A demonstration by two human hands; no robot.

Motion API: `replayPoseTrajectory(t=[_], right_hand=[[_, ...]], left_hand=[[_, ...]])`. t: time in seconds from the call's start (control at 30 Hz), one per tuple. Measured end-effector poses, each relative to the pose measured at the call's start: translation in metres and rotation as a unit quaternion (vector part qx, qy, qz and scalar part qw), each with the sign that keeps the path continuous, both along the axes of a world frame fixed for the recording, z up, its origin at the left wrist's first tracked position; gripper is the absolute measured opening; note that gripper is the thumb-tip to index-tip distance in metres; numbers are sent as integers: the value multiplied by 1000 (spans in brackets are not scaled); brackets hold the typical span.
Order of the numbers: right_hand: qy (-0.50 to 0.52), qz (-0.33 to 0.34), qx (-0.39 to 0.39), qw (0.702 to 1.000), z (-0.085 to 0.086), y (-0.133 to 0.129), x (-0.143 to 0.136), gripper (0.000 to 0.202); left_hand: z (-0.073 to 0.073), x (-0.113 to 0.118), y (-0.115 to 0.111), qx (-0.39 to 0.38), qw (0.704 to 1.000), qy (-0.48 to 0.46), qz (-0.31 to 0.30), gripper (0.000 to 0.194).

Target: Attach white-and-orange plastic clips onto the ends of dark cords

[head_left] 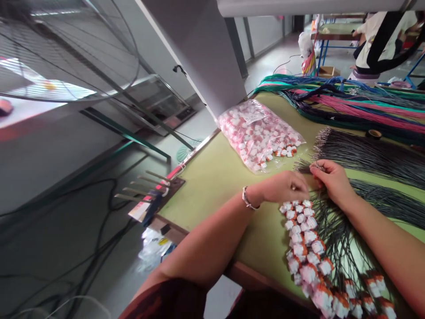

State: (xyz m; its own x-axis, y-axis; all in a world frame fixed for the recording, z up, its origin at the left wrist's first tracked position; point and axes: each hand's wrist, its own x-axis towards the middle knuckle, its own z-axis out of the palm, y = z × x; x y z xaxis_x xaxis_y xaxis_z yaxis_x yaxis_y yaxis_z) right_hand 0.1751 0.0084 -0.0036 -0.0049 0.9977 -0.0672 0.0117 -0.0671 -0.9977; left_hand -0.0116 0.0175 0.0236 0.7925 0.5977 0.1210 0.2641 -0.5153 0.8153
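My right grip [334, 181] is pinched together on dark wires [303, 167]; left grip [284, 186] curled, can't tell on what. White-orange connectors [299, 250] lie on table [202, 195], just beside left grip.

Wire guard [63, 48]: upper left, rounded, thin bars.
Column [206, 53]: grey, rising beyond the green table [195, 199].
Coloured cords [348, 102]: teal, blue, pink, dark; bundled along the table's far side.
Tape roll [374, 134]: lying near the cords.
Rods [142, 197]: several, thin, at the table's left edge.
Crumpled plastic [153, 246]: below the table corner.
Cables [99, 241]: black, looped on the floor [36, 230].
Person [370, 35]: pale top, beside a far bench [343, 30].
Carton [329, 71]: under the bench.
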Motion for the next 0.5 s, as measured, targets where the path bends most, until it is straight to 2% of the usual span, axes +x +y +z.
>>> replayPoseTrajectory(t=[0.03,0.1,0.13,0.2,0.27,0.33,0.43,0.5], right_hand=[[8,4,3,1000,0,0,-1,28],[17,3,11,1000,0,0,-3,27],[18,2,11,1000,0,-1,-4,26],[9,3,8,1000,1,-1,-5,25],[-11,0,11,1000,1,-2,-6,22],[-32,-3,23,999,0,-2,-6,19],[-58,-10,39,997,0,-3,-7,18],[-76,-20,48,996,2,-4,-7,18]], left_hand=[[-2,-2,4,56,994,7,97,19],[-10,-6,16,173,939,37,295,24],[-14,-7,22,217,912,65,343,27],[-23,-8,33,262,893,137,339,33],[-30,-8,40,267,889,204,310,31],[-33,-8,43,257,880,239,320,28],[-33,-9,41,238,875,229,355,27],[-30,-10,37,227,881,173,378,29]])
